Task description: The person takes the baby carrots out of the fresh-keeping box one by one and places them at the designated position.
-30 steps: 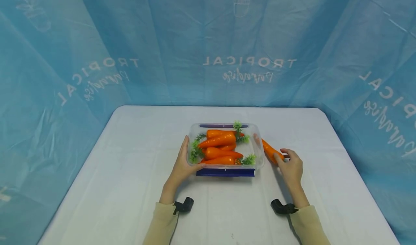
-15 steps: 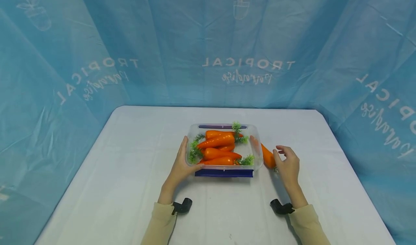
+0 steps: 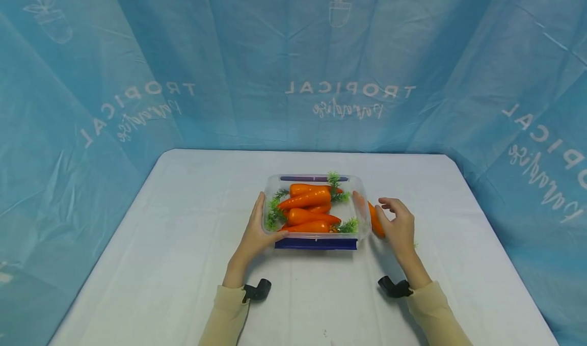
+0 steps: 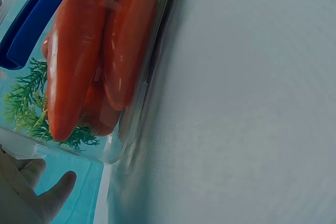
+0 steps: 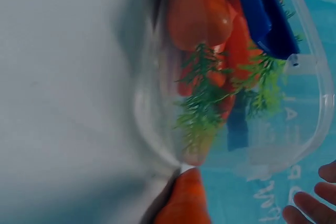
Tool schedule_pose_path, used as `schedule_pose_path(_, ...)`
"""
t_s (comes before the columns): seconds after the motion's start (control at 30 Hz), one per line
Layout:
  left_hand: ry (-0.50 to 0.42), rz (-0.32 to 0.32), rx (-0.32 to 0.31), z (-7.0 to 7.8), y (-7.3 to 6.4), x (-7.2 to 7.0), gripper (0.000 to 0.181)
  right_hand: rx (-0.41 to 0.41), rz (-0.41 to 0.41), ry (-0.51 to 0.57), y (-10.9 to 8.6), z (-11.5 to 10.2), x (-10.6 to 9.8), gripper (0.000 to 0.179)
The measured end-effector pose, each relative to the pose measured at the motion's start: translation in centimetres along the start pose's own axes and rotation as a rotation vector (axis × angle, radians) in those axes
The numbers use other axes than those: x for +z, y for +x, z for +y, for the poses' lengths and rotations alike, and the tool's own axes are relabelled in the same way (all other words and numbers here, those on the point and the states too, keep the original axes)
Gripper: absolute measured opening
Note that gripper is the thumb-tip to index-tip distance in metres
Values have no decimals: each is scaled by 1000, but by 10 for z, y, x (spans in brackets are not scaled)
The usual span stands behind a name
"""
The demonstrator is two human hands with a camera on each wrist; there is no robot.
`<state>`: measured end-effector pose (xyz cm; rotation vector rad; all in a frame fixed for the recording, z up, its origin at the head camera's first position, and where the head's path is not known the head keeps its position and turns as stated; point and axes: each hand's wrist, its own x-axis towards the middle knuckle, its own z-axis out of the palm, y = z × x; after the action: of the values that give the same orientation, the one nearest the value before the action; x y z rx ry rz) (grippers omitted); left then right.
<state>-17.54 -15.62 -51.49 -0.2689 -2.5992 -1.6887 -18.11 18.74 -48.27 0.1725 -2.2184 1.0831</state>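
A clear plastic food container with blue latches stands on the table, holding several orange carrots with leafy green tops. My left hand rests against its left side with long, straight fingers, the thumb lying along the front rim. Just outside the right wall lies another carrot, its pointed end showing through the clear plastic. My right hand hovers beside and over this carrot, thumb and fingertips apart, hiding its thick end. In the right wrist view several fingers stand away from it.
The table is covered with a white cloth. A blue curtain with white lettering hangs behind it and on both sides. Black cameras sit on both wrists, the right one low over the cloth.
One second ago my right hand pinched the loose carrot near its thick end. It has let go and moved left, closer to the container. My left hand stays at the container's side.
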Motion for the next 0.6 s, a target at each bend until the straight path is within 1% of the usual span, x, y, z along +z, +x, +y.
schedule_pose_path(0.13, -2, 0, -2, -1, 1, 0, 114, -48, -7, 31, 9, -9, 5, 15)
schedule_pose_path(0.27, 1, -5, 1, -1, 1, 0, 114, -77, -25, 50, 14, -17, 14, 16)
schedule_pose_path(0.4, -9, -4, -2, -1, 0, 0, 114, -85, -72, 70, 17, -25, 25, 16)
schedule_pose_path(0.6, -20, 1, 12, 1, -1, 0, 113, -49, -154, 128, 19, -34, 38, 15)
